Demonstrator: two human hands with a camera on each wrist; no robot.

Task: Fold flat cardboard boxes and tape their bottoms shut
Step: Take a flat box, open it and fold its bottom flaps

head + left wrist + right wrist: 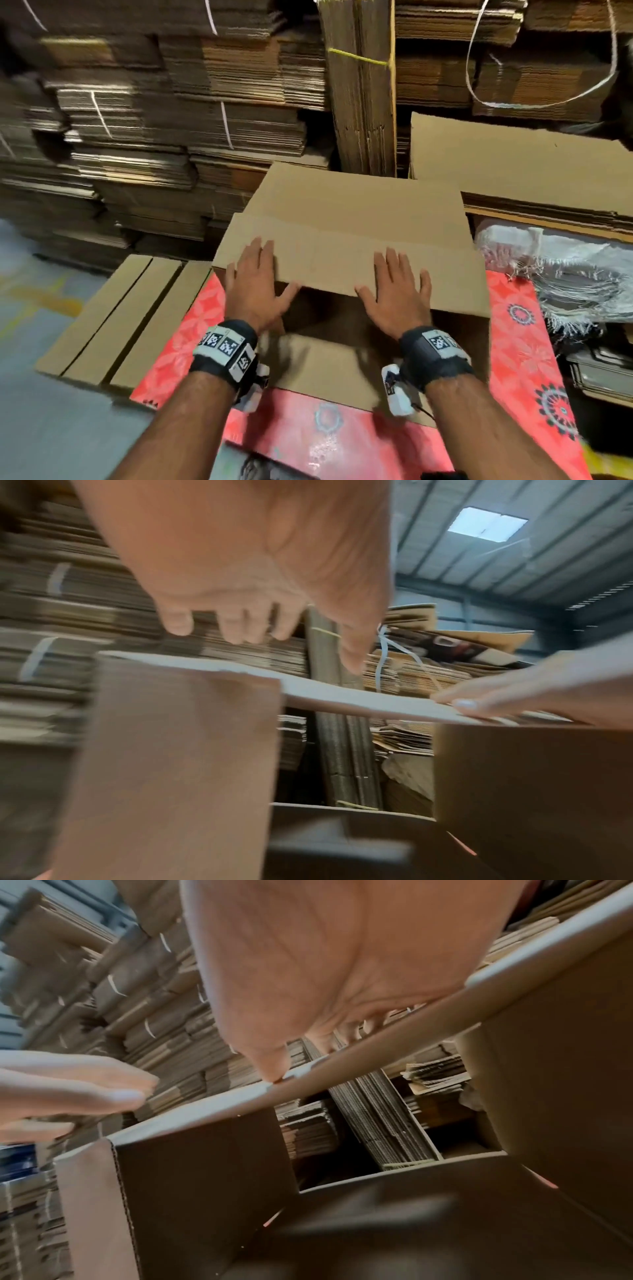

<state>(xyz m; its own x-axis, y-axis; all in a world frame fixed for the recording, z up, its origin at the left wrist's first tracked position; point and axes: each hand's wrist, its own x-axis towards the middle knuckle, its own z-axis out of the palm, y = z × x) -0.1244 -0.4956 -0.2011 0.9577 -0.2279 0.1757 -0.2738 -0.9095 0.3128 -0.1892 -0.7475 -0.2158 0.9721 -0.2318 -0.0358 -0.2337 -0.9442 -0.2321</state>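
2 flat hands, left (pixel 255 291) and right (pixel 397 294), fingers straight, pressed 1 flap (pixel 342 253) of 1 box (pixel 455 329) on the desk (pixel 513 329).

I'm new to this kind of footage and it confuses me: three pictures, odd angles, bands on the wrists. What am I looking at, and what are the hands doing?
There is no machine here, only a person wearing three cameras. The big picture comes from a camera on the head, looking down at both arms. The other two come from cameras strapped to the wrists, looking along each palm at the fingers; the black bands hold them.

The left hand and right hand lie flat, fingers straight, pressing on the far flap of an opened cardboard box. Nothing is gripped. Through the wrist views the box looks open through its far end.

The box stands on a red patterned mat. Flat cardboard pieces lie at its left, and tied bundles of flat boxes are stacked behind.
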